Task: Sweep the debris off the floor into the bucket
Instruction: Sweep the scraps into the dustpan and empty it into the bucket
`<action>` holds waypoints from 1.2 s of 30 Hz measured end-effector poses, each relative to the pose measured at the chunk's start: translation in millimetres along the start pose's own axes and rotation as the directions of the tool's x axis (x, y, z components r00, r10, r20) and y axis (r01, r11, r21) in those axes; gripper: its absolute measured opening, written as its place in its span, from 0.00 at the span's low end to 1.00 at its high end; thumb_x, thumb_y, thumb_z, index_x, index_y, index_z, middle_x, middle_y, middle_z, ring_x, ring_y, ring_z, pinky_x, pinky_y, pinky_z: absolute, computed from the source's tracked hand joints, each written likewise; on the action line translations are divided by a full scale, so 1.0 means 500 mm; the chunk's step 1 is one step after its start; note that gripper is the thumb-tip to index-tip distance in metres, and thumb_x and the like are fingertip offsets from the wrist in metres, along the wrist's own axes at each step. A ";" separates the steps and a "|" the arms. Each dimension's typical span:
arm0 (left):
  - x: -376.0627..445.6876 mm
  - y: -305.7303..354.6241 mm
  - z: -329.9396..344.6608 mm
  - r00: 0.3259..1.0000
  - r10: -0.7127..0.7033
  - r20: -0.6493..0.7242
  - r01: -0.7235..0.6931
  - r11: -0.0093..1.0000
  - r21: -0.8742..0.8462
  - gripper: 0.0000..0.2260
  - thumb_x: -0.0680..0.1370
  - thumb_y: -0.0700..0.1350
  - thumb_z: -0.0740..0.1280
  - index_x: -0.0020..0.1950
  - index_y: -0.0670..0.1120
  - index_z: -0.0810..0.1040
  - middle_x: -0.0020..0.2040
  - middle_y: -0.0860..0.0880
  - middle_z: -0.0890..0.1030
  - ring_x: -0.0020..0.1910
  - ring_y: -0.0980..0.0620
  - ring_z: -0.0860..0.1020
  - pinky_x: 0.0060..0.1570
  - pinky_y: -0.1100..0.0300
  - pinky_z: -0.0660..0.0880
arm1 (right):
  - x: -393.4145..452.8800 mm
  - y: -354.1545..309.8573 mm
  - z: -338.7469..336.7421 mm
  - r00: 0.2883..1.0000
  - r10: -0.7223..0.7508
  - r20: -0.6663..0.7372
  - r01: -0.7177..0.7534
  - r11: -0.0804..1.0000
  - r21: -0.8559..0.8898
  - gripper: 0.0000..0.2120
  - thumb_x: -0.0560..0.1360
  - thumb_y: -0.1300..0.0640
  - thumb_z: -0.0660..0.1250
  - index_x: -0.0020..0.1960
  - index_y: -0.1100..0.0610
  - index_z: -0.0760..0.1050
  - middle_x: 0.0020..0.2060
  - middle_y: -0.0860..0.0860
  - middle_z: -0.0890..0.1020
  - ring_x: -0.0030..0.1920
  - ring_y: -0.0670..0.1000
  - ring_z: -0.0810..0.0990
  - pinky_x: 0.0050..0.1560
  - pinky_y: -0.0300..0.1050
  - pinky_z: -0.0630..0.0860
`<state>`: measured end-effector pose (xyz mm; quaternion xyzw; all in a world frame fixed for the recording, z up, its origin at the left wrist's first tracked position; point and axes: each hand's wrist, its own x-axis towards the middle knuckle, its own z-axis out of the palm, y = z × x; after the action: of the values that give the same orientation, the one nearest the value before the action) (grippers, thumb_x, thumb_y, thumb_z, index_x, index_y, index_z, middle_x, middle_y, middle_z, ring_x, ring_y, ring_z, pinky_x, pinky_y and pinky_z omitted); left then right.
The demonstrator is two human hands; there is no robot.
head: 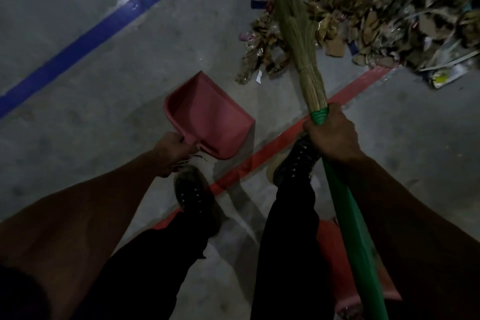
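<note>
- Landmark for all of this: red floor stripe (272, 145), running diagonally lower-left to upper-right across the concrete floor (78, 112).
- Far side of the stripe, well off to the left: blue stripe (104, 26), no debris near it, so I ignore that zone.
- Left hand (174, 150) curled tight on the handle of the pink dustpan (207, 117). Pan sits just on the far side of the red stripe, apparently held off the floor, mouth pointing up-right toward the pile. Pan looks empty.
- I'd set the pan lip flat on the floor just short of the nearest scraps and press it down so nothing slides under.
- Two dark shoes straddle the red stripe; I keep them clear of the sweep path.
- Right hand (332, 135) clamped on the broom (298, 41) at the green collar where the bristles meet the green handle. Bristles reach over the red stripe into the near edge of the debris pile (376, 13).
- Debris pile lies beyond the stripe, upper right: dry leaves, cardboard bits, paper, foil scraps. Most of the task looks undone.
- Short pulls toward the pan, small loads; light paper will likely scatter on a hard stroke.
- Bucket: something reddish low by my right leg, near side of the stripe, can't tell if that's it.
</note>
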<state>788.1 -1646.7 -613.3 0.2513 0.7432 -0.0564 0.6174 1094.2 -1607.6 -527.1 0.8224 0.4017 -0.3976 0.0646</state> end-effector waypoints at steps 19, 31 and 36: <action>0.083 0.391 0.175 0.991 0.105 -0.080 -0.091 0.982 0.164 0.14 0.75 0.57 0.67 0.37 0.48 0.73 0.30 0.43 0.75 0.21 0.48 0.71 0.22 0.62 0.67 | 0.295 0.019 -0.274 0.980 -0.181 -0.081 0.187 0.979 0.082 0.19 0.75 0.44 0.66 0.59 0.54 0.67 0.44 0.54 0.79 0.40 0.58 0.80 0.41 0.52 0.79; 0.102 0.619 0.267 0.965 0.223 -0.137 -0.188 0.955 0.231 0.11 0.78 0.55 0.64 0.45 0.48 0.76 0.31 0.43 0.76 0.21 0.50 0.72 0.17 0.66 0.65 | 0.604 -0.045 -0.531 0.960 -0.230 -0.160 0.204 0.965 -0.164 0.34 0.76 0.51 0.66 0.75 0.62 0.54 0.63 0.66 0.74 0.60 0.66 0.75 0.48 0.48 0.70; 0.124 0.658 0.300 0.977 0.148 -0.150 -0.138 0.987 0.078 0.14 0.78 0.54 0.64 0.37 0.48 0.70 0.28 0.46 0.72 0.17 0.52 0.66 0.18 0.68 0.62 | 0.721 -0.105 -0.594 0.935 -0.347 -0.073 0.307 0.897 -0.319 0.24 0.77 0.59 0.66 0.68 0.68 0.64 0.59 0.68 0.74 0.58 0.65 0.76 0.48 0.52 0.71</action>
<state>1060.3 -1401.8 -632.2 0.3286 0.7668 -0.0171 0.5512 1366.0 -1226.4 -569.6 0.7472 0.5937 -0.2830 0.0957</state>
